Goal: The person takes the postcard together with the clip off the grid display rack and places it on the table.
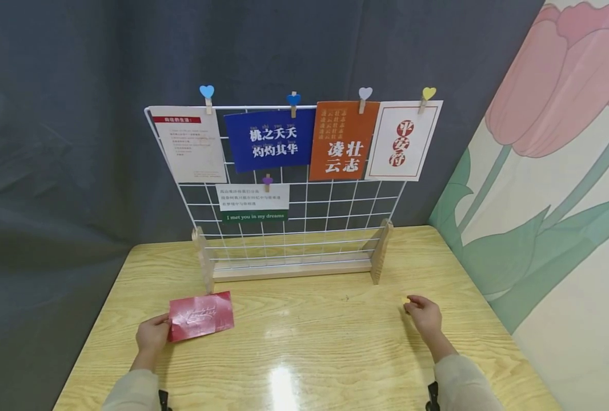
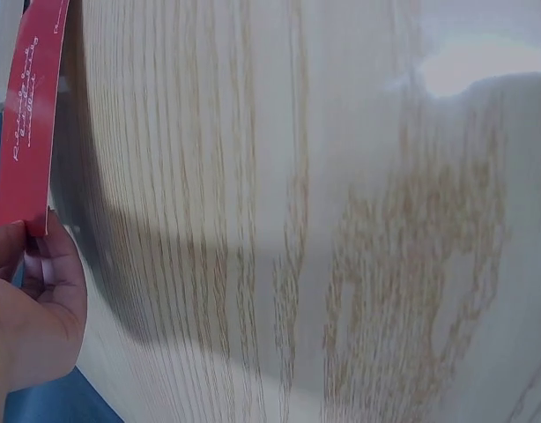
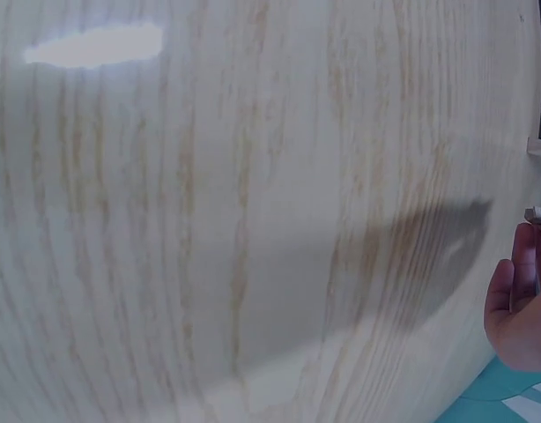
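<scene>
My left hand (image 1: 152, 335) pinches the left edge of a red card (image 1: 201, 315) with white script, at the left of the table in front of the rack. The left wrist view shows the card (image 2: 31, 115) raised, with thumb and fingers at its lower end. On the right, my right hand (image 1: 425, 315) pinches a small clothespin with a yellow top (image 1: 406, 300); only the pin's tip (image 3: 537, 215) shows in the right wrist view. Behind both hands stands a white wire grid rack (image 1: 304, 228) on wooden feet, with several cards held to it by heart-topped clothespins.
Along the rack's top hang a white card (image 1: 191, 145), a blue card (image 1: 271, 140), an orange card (image 1: 343, 140) and a white card with red circles (image 1: 403, 140). Lower left is a white-and-green card (image 1: 253, 202). A dark curtain (image 1: 78, 142) and a tulip-printed panel (image 1: 551, 188) border the wooden table (image 1: 304, 342).
</scene>
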Available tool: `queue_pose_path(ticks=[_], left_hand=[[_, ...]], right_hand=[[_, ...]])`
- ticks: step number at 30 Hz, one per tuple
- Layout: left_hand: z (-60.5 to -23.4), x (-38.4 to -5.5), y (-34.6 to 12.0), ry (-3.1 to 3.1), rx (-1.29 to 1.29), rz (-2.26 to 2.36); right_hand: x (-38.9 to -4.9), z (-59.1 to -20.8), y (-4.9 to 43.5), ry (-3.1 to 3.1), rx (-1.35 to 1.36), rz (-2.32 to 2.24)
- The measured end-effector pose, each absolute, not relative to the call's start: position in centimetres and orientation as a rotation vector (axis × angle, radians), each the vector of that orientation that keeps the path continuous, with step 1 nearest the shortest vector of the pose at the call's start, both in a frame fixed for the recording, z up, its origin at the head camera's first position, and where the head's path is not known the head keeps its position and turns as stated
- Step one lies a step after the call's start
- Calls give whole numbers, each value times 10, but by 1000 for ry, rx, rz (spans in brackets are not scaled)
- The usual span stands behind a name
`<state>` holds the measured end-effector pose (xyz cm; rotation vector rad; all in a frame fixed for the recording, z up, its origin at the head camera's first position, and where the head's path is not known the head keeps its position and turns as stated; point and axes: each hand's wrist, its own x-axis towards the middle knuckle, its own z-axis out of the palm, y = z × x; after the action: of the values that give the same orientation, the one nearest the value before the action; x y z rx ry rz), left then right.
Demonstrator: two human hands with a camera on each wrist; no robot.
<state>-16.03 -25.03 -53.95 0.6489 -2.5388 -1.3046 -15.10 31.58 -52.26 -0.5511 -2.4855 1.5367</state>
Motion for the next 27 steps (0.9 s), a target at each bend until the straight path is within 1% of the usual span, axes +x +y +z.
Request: queue_pose_path(ticks=[8, 16, 19, 23, 27], left_hand=[[-540, -161, -258, -2572, 702, -1300], [-539, -161, -268, -2552, 778, -1321], [-560, -170, -281, -2532, 832, -1317], [-602, -186, -303, -2511, 908, -1256], [-615, -193, -312, -2481, 964, -1291]], right_hand=[[-144, -525, 323, -2552, -564, 1494], [-135, -531, 330, -2626, -639, 1411], [-132, -531, 331, -2606, -639, 1398], [-130, -532, 330, -2588, -639, 1395], [-128, -533, 332, -2614, -644, 1383]])
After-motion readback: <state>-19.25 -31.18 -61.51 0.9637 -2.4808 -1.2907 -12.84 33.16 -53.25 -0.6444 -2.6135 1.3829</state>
